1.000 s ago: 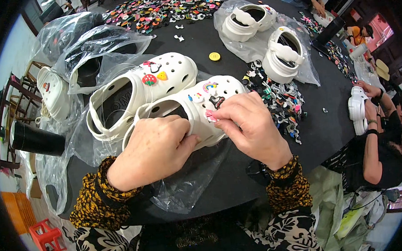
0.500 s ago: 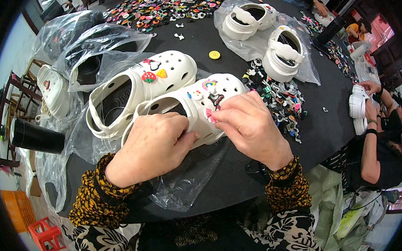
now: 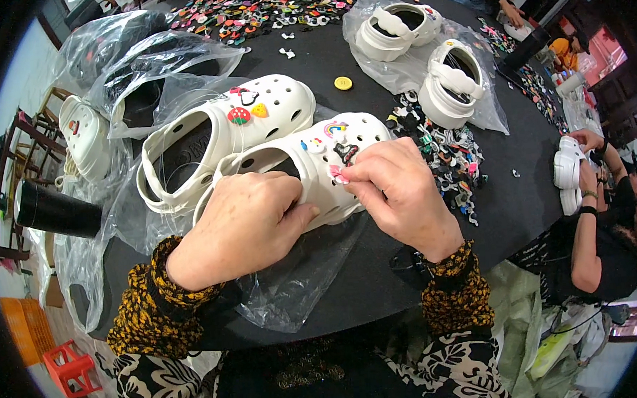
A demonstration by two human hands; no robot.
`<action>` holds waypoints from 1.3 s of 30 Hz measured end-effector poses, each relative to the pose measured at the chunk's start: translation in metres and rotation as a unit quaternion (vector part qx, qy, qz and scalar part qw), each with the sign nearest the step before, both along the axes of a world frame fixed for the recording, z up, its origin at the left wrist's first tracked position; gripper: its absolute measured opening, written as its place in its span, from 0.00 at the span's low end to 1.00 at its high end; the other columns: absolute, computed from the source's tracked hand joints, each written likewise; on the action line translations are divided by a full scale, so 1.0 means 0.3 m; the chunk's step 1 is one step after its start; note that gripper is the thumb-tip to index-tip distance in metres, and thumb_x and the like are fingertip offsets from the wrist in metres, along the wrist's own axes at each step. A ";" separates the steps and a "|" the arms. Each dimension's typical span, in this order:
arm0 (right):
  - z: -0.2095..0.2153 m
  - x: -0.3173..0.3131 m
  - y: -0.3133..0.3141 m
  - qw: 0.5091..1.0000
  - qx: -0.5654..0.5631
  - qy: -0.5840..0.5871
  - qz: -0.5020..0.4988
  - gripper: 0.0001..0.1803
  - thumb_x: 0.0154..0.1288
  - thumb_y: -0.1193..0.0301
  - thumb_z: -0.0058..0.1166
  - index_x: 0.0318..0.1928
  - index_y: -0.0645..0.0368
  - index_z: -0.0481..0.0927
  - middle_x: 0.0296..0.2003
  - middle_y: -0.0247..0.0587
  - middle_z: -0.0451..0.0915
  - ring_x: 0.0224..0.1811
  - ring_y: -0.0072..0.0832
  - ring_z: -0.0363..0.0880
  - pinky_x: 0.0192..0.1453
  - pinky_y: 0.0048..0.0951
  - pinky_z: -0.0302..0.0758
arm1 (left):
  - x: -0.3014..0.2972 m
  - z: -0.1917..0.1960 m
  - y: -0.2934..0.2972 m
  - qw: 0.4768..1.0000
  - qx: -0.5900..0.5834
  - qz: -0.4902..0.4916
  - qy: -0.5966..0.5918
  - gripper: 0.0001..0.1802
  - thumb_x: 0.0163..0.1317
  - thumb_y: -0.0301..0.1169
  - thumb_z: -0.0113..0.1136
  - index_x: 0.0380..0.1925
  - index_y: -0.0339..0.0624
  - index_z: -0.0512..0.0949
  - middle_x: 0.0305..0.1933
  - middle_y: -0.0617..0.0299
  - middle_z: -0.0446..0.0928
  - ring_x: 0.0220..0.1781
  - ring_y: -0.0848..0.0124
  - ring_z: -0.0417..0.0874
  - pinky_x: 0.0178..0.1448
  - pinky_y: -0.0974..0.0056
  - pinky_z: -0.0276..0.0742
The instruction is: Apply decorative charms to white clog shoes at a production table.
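Near the table's [image 3: 382, 283] front edge, a white clog [image 3: 309, 172], long axis running left-near to right-far, is being steadied by the closed left hand [image 3: 241, 225] while a small charm [image 3: 337, 174] is being pinched against its upper by the right hand [image 3: 404, 194].

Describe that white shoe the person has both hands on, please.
The white clog looks like soft moulded foam, with round holes across its top and a heel strap. It lies on clear plastic on the black table, toe pointing away. A rainbow charm and other small charms sit in holes. The left hand grips its side; the right hand presses on top.
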State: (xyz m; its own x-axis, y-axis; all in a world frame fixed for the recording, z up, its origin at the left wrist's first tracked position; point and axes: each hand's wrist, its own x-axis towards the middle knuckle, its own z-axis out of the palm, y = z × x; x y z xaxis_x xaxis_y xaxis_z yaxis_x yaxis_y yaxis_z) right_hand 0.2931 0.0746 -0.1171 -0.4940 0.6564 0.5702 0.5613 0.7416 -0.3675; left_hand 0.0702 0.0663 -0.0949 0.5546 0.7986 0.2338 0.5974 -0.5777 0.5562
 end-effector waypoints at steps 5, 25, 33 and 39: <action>0.002 -0.009 -0.008 1.000 0.024 -0.014 -0.004 0.08 0.52 0.75 0.62 0.34 0.58 0.78 0.33 0.38 0.76 0.38 0.36 0.75 0.48 0.36 0.67 | -0.002 -0.006 0.000 1.000 0.002 0.002 0.003 0.14 0.51 0.30 0.64 0.17 0.34 0.71 0.19 0.47 0.71 0.23 0.48 0.74 0.27 0.53 0.67; 0.006 -0.008 -0.025 1.000 -0.012 -0.015 -0.004 0.10 0.50 0.78 0.63 0.36 0.58 0.82 0.32 0.37 0.78 0.37 0.34 0.75 0.45 0.33 0.67 | 0.008 0.030 0.013 0.966 -0.251 0.039 -0.058 0.10 0.58 0.27 0.60 0.36 0.31 0.77 0.30 0.53 0.77 0.33 0.69 0.79 0.36 0.63 0.72; -0.008 0.004 -0.011 0.998 -0.044 0.042 0.008 0.04 0.54 0.76 0.61 0.32 0.58 0.80 0.29 0.38 0.77 0.36 0.34 0.77 0.46 0.33 0.67 | -0.017 0.047 0.070 0.738 -0.571 0.059 -0.355 0.16 0.63 0.26 0.55 0.45 0.23 0.74 0.43 0.51 0.78 0.45 0.68 0.80 0.52 0.65 0.74; -0.008 -0.001 -0.013 0.999 -0.026 0.042 0.006 0.04 0.55 0.75 0.60 0.32 0.59 0.80 0.29 0.39 0.77 0.36 0.34 0.77 0.46 0.34 0.67 | 0.036 0.012 0.062 0.697 -0.576 0.120 -0.410 0.15 0.61 0.22 0.55 0.47 0.24 0.73 0.46 0.49 0.78 0.47 0.65 0.80 0.55 0.62 0.74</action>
